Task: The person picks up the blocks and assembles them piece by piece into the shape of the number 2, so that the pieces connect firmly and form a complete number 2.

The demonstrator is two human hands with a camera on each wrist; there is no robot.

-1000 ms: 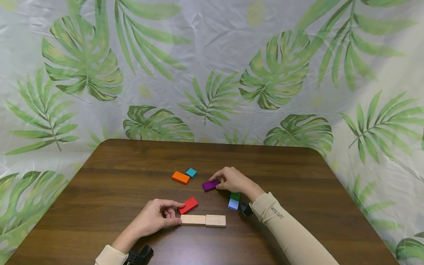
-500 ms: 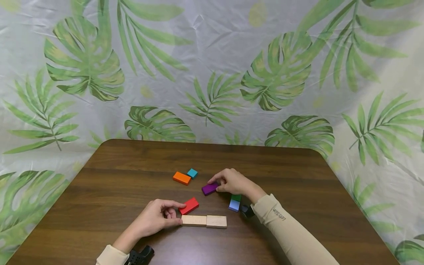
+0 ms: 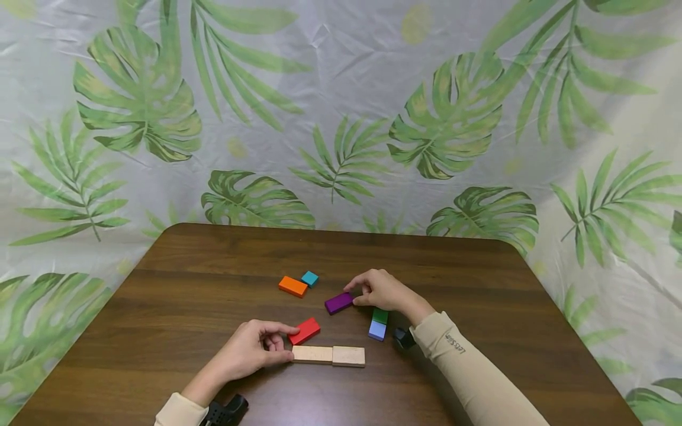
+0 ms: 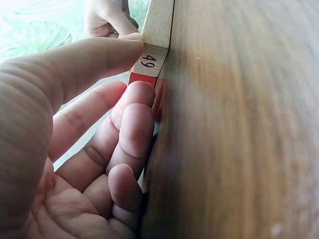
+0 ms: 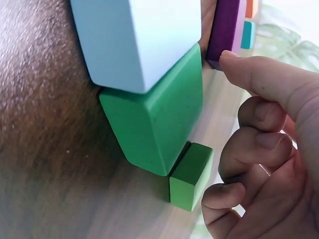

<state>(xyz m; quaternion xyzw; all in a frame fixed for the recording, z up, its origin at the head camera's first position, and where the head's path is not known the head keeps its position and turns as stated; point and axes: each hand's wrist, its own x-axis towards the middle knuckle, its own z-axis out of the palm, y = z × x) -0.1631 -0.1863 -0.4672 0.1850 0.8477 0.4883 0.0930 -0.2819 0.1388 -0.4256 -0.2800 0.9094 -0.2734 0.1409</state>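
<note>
On the brown table, two plain wooden blocks lie end to end: a left one [image 3: 312,354] and a right one [image 3: 348,356]. My left hand [image 3: 250,349] touches the left block's end, marked 49 [image 4: 148,60], with its thumb. Its extended index finger meets the red block [image 3: 304,331] just behind, while the other fingers curl loosely. My right hand [image 3: 386,291] is at the right end of the purple block [image 3: 339,303], thumb at its end and index fingertip near its far corner. In the right wrist view, the index finger is hidden.
Beyond the red block lie an orange block [image 3: 293,286] and a small teal block [image 3: 309,278]. Near my right wrist, a light blue block [image 3: 377,330] adjoins a green block [image 3: 380,316]. A lighter green block [image 5: 192,177] shows beside them. A leaf-patterned cloth hangs behind the table.
The purple block shifted slightly towards me earlier. Since then my right hand has slid a little to the right, uncovering more of its right end. My left hand has stayed in place.
</note>
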